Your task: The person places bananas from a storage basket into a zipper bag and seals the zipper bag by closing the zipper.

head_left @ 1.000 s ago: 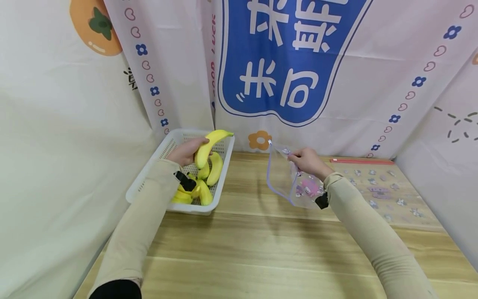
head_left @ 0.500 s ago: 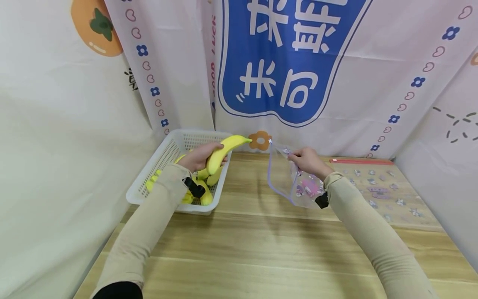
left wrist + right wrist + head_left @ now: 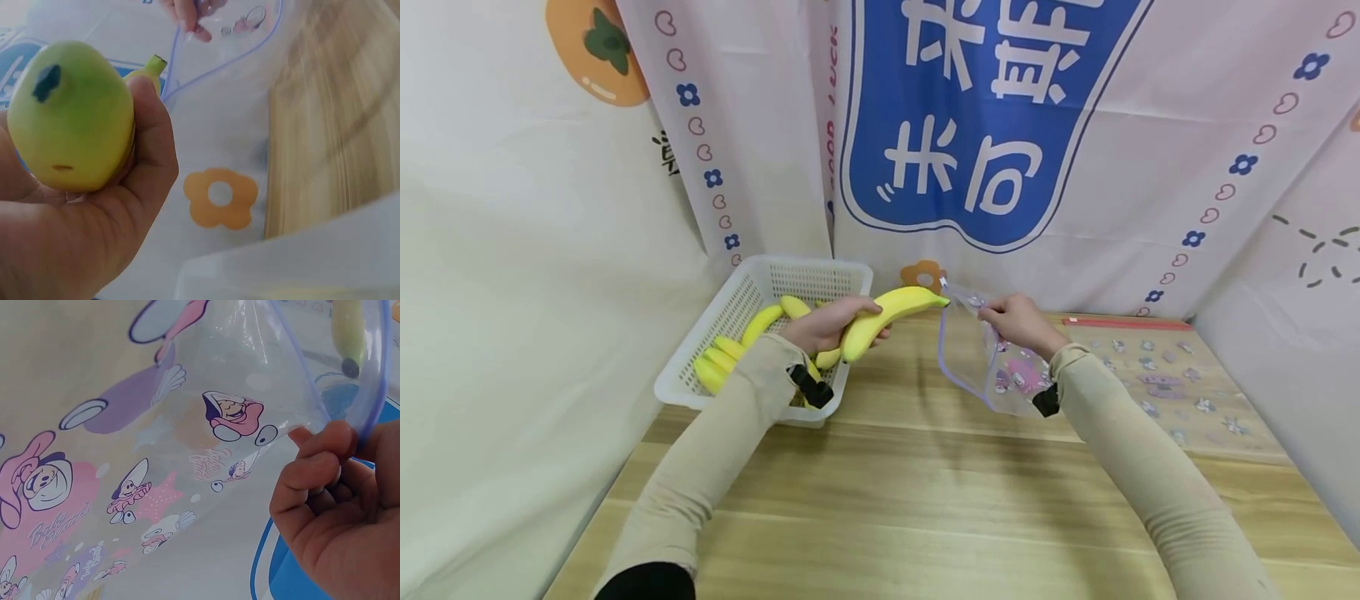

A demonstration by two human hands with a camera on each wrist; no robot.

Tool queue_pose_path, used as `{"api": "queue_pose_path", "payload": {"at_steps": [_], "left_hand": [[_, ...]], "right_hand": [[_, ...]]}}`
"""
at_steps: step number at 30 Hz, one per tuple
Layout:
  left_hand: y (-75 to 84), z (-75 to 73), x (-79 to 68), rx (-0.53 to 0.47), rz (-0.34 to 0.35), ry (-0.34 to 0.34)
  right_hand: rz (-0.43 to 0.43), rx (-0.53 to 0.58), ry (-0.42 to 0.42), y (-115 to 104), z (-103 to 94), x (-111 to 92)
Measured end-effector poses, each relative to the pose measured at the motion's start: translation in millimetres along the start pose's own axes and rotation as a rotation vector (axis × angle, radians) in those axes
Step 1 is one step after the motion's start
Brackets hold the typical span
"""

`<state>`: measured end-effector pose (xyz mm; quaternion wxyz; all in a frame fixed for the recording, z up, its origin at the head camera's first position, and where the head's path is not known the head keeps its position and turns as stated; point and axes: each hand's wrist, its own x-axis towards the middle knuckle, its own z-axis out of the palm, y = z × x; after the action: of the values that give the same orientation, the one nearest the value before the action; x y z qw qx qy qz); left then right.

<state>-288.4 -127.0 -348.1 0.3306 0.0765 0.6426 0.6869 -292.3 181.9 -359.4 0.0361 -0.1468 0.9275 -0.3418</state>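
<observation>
My left hand (image 3: 831, 323) grips a yellow banana (image 3: 891, 315) near the basket's right rim, stem end toward the bag. In the left wrist view the banana's blunt greenish end (image 3: 72, 119) faces the camera, with fingers wrapped round it. My right hand (image 3: 1024, 323) pinches the top edge of a clear zip bag (image 3: 970, 350) with a purple border and pink cartoon prints. The bag's mouth gapes to the left, above the table. In the head view the stem tip is at the mouth's edge; whether it is inside I cannot tell. More bananas (image 3: 762, 323) lie in the white basket.
The white perforated basket (image 3: 700, 392) stands at the back left of the wooden table (image 3: 880, 500). At the back right lies another clear printed bag (image 3: 1180, 392) with a red zip strip. A printed cloth (image 3: 775, 167) hangs behind.
My left hand has carried the banana right, from over the basket to the bag's mouth, uncovering more bananas in the basket. My right hand and its bag have barely moved.
</observation>
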Motion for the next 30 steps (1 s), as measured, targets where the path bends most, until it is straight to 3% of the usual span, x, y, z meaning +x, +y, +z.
{"api": "queue_pose_path", "payload": {"at_steps": [9, 30], "left_hand": [[-4.8, 13.2, 11.4, 0.083, -0.004, -0.033], [-12.0, 34.4, 20.6, 0.087, -0.028, -0.052]], "right_hand": [[0.023, 0.003, 0.007, -2, -2.1, 0], [0.055, 0.029, 0.0, -5, -4.0, -1]]}}
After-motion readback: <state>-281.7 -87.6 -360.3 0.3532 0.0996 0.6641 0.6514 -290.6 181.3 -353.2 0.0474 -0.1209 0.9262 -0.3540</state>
